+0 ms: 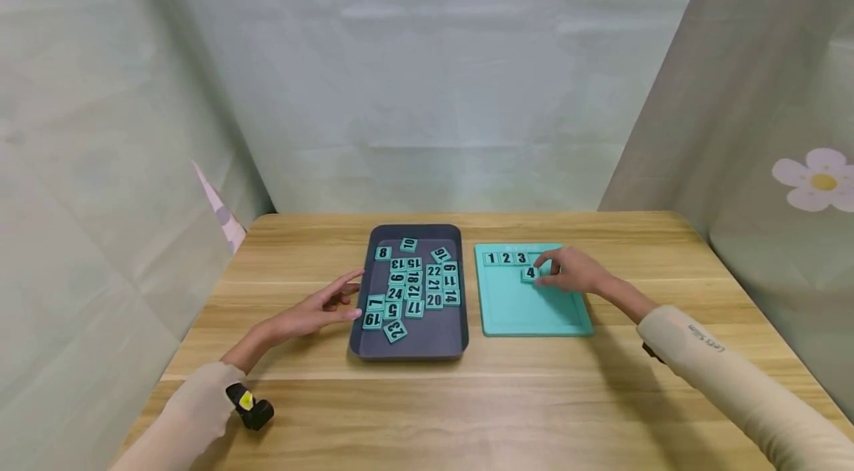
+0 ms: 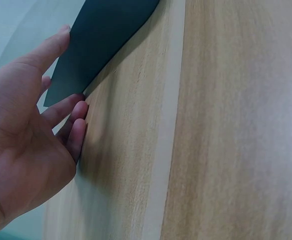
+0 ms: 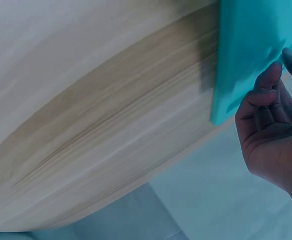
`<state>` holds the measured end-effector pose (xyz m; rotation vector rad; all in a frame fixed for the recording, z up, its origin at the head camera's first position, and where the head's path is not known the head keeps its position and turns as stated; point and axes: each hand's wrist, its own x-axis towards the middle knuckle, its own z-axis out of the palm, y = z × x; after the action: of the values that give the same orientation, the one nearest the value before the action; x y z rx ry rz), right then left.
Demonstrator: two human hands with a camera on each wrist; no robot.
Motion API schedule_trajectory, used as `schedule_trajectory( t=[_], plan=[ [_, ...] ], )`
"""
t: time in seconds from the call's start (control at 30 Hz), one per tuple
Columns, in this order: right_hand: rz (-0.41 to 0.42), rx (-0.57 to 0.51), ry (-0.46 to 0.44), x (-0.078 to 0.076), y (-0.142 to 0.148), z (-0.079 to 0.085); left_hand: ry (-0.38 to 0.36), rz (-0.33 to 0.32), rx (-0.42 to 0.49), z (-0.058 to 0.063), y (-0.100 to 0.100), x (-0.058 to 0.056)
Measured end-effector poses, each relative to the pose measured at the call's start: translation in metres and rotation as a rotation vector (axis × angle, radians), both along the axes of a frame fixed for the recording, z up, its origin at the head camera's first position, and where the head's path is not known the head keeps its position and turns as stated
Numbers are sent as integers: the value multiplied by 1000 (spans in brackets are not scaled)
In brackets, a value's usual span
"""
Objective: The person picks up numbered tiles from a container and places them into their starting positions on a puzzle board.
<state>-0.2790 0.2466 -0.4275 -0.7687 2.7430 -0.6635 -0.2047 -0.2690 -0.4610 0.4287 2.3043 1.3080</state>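
Observation:
In the head view my right hand (image 1: pixel 572 271) pinches a small turquoise tile marked 4 (image 1: pixel 530 274) between thumb and fingers, over the turquoise square board (image 1: pixel 527 311). Tiles 1 (image 1: pixel 491 258), 2 (image 1: pixel 506 258) and 3 (image 1: pixel 522 258) lie in a row along the board's top left. My left hand (image 1: pixel 313 314) rests at the left rim of a dark tray (image 1: pixel 416 347), its fingertips against the edge and its fingers loosely bent. Several numbered tiles lie in that tray, some turned or upside down. In the right wrist view the right hand (image 3: pixel 278 125) hides its tile.
Both tray and board stand side by side on a wooden table (image 1: pixel 427 412), with a narrow gap between them. Pale curtains (image 1: pixel 427 85) hang behind the table and at both sides. A black wrist device (image 1: pixel 250 406) sits on the left sleeve.

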Motion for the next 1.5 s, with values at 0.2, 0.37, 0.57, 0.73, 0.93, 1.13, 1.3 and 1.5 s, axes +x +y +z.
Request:
schedule_trajectory(
  t=[0.2,0.37,0.57,0.73,0.93,1.13,1.3,1.5],
  plan=[
    [-30,13,8,-9,15,-4,13,-7,1,0,2,0],
    [4,-3,-11,-15,22,-6,10,-7,4,0,2,1],
    [10,-8,-5,-21,26,-2,14,7,-12,3,1,1],
    [-15,-3,14,-25,23,-4,25,9,-18,5,2,0],
    [-61,27,80,-26,14,-10,19,1,-11,5,3,1],
    [-103,42,122,-26,12,-12,10,4,-15,3,2,1],
    [-145,64,120,-24,11,-11,21,1,-20,2,1,0],
    [-176,83,128,-24,10,-11,27,-7,-18,1,-1,0]
  ],
)
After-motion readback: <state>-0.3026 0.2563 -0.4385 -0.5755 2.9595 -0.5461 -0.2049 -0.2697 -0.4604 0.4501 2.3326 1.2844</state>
